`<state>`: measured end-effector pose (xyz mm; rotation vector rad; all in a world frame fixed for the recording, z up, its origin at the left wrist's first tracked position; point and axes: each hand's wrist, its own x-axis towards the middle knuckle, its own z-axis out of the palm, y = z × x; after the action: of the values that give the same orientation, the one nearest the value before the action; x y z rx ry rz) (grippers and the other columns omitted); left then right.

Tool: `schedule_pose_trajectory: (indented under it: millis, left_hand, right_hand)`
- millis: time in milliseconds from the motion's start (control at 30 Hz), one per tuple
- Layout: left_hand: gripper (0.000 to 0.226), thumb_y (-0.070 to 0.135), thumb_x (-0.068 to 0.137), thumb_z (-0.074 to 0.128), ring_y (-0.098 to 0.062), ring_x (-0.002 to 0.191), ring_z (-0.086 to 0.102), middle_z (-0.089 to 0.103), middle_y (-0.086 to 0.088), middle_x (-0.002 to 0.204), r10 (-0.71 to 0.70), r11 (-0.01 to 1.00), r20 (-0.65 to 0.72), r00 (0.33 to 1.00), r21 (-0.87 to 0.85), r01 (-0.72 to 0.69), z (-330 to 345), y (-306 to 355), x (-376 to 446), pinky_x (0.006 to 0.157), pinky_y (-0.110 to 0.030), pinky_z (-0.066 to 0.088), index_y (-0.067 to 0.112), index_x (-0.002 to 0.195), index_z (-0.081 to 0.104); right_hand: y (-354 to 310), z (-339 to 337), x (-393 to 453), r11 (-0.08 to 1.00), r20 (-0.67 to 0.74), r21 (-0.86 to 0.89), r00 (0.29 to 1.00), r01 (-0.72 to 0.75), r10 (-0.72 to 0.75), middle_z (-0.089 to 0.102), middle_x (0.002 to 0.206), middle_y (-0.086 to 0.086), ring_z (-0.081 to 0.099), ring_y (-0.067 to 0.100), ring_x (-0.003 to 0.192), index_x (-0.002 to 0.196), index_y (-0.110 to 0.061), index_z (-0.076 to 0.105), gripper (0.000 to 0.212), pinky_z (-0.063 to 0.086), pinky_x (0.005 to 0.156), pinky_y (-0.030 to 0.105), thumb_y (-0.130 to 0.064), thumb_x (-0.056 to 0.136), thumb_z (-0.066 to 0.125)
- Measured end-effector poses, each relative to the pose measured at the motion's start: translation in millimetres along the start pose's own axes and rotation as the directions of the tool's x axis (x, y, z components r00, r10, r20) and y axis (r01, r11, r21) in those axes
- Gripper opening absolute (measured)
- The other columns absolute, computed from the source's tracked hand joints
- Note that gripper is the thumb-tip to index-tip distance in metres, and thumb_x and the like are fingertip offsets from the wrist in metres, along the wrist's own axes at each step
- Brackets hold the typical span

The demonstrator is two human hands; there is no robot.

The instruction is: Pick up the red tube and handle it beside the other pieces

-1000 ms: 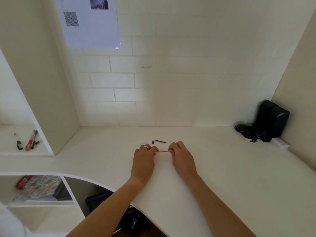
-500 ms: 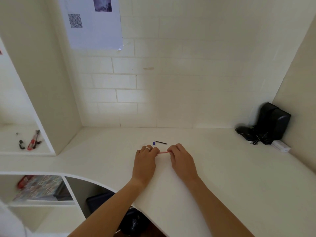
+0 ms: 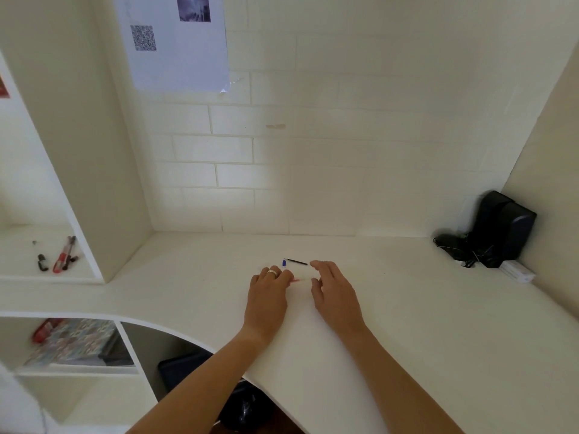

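My left hand (image 3: pixel 268 297) and my right hand (image 3: pixel 333 292) rest side by side on the desk (image 3: pixel 438 324), a thin pen tube (image 3: pixel 296 280) lying between them. Just beyond my fingers lie a small pen cap (image 3: pixel 284 263) and, to its right, a pen refill (image 3: pixel 296 261). Speakers (image 3: pixel 501 228) stand in the far right corner, a small box (image 3: pixel 517 272) before them. Pens (image 3: pixel 62 254) lie on the shelf (image 3: pixel 18 245) at my left. A sheet of paper (image 3: pixel 178 42) hangs on the wall behind.
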<state>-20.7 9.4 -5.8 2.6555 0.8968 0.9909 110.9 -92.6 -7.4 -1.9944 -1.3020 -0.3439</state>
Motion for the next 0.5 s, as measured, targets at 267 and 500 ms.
schedule_pose_trajectory:
  millis: [267,500]
  left_hand:
    - [0.024,0.002,0.086,0.057,-0.015,0.089,0.053,0.060,0.006,0.089,-0.003,1.000,0.006,1.000,-0.018,0.003,1.3,-0.2,-0.7,0.077,-0.024,0.029,0.023,0.095,0.065]
    - [0.022,0.003,0.085,0.062,-0.014,0.089,0.053,0.061,0.006,0.090,0.038,0.998,0.021,0.999,-0.044,-0.038,0.6,-1.1,-0.2,0.077,-0.024,0.033,0.022,0.096,0.065]
  right_hand:
    - [0.4,1.7,-1.7,0.992,0.034,-0.125,0.999,0.007,-0.003,0.054,0.085,-0.004,0.054,0.017,0.068,0.089,-0.019,0.056,0.011,0.050,0.060,0.032,-0.020,0.096,0.048]
    - [1.7,1.9,-1.4,0.993,0.027,-0.114,0.999,0.020,-0.017,0.056,0.085,-0.005,0.055,0.014,0.069,0.090,-0.018,0.059,0.014,0.046,0.059,0.026,-0.019,0.098,0.048]
